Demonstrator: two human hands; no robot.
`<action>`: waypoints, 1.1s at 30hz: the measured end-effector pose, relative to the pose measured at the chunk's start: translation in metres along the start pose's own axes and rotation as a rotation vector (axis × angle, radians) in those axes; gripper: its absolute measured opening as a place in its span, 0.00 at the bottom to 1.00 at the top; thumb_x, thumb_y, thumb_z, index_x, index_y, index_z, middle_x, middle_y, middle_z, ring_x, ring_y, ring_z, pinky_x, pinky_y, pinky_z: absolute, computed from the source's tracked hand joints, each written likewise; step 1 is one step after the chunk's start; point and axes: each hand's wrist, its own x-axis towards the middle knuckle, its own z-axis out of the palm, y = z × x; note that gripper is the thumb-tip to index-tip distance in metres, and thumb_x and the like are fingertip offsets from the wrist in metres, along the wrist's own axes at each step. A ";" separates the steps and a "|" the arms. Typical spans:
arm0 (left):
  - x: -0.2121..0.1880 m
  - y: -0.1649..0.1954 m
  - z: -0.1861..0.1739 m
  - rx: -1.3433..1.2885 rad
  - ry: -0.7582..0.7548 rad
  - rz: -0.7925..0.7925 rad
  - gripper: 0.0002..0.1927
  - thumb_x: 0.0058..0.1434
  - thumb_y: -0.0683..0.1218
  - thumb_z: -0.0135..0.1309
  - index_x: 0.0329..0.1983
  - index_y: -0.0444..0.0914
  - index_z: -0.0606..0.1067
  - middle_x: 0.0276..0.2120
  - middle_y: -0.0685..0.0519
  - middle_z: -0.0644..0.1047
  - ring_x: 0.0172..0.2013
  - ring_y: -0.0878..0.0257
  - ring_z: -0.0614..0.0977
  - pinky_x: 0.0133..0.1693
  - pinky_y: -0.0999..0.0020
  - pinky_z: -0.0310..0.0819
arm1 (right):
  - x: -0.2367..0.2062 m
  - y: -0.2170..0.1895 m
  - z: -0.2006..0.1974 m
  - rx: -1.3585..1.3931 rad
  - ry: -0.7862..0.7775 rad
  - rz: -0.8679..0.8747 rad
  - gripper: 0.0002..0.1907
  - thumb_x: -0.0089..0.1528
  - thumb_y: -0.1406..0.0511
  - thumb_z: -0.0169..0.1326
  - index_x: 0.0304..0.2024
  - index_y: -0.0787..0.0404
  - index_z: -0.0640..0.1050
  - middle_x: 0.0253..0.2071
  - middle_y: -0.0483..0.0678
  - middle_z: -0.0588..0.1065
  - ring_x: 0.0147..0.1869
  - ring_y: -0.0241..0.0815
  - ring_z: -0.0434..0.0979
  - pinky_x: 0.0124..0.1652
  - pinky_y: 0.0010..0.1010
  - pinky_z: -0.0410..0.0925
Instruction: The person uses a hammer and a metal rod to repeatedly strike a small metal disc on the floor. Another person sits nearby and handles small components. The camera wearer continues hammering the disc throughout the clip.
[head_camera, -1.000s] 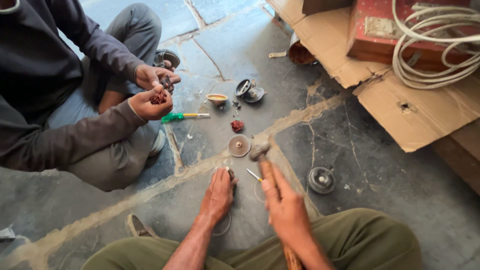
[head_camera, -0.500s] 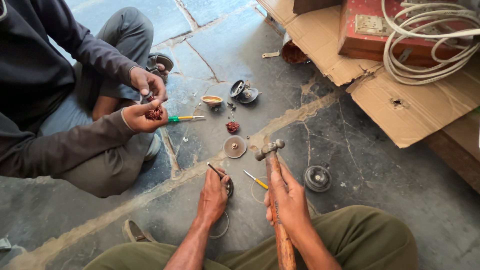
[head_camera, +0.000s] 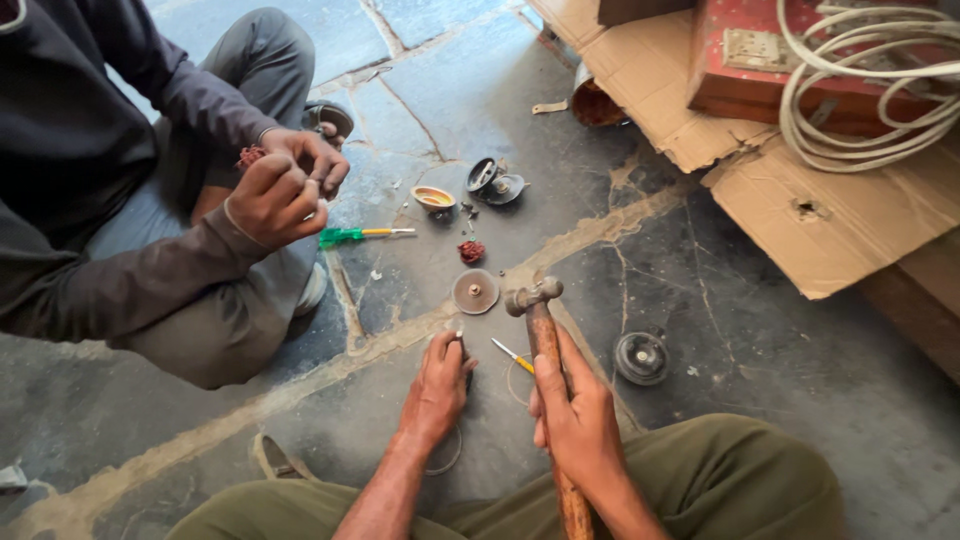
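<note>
**Hammer raised over a small part on the stone floor**

The right hand (head_camera: 575, 415) is wrapped around the wooden handle of a hammer (head_camera: 540, 320), its metal head lifted just beyond the fingers and pointing far. The left hand (head_camera: 435, 390) is curled down onto the floor, fingertips pinching a small dark part (head_camera: 466, 372) that is mostly hidden; a thin wire loop (head_camera: 447, 462) lies under the wrist. Between the 2 hands rests a small yellow-handled screwdriver (head_camera: 515, 355), just left of the hammer shaft.

Just beyond the hammer head sits a round brown disc (head_camera: 475, 291), and a dark round housing (head_camera: 641, 357) lies to the right, with bare floor around it. Farther off are a red winding (head_camera: 471, 251), a green-handled screwdriver (head_camera: 355, 236), an orange cup (head_camera: 434, 197) and 2 dark metal caps (head_camera: 493, 180).

At far left a seated person's hands (head_camera: 285, 185) work a small piece. Flattened cardboard (head_camera: 830, 215) edges the right side, carrying a red box (head_camera: 790, 60) and coiled white cable (head_camera: 870, 90).
</note>
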 end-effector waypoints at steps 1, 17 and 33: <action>-0.001 0.000 0.001 0.005 -0.014 -0.003 0.15 0.63 0.42 0.54 0.50 0.32 0.69 0.54 0.40 0.72 0.53 0.40 0.74 0.50 0.52 0.72 | -0.002 0.000 0.001 -0.046 -0.006 -0.036 0.29 0.66 0.57 0.48 0.71 0.49 0.67 0.19 0.43 0.71 0.15 0.31 0.67 0.17 0.26 0.63; -0.001 -0.005 0.004 -0.023 -0.033 0.005 0.13 0.64 0.43 0.55 0.48 0.34 0.70 0.52 0.42 0.73 0.55 0.41 0.74 0.53 0.52 0.70 | -0.005 -0.014 0.012 -0.613 -0.107 -0.233 0.30 0.65 0.56 0.52 0.69 0.53 0.67 0.29 0.65 0.78 0.35 0.65 0.81 0.34 0.47 0.70; 0.000 -0.001 0.000 -0.031 -0.019 0.017 0.14 0.64 0.44 0.54 0.48 0.33 0.69 0.50 0.40 0.73 0.52 0.40 0.72 0.50 0.51 0.69 | 0.000 0.006 0.008 -0.520 0.002 -0.128 0.27 0.65 0.54 0.51 0.67 0.50 0.71 0.21 0.58 0.74 0.22 0.46 0.78 0.28 0.42 0.72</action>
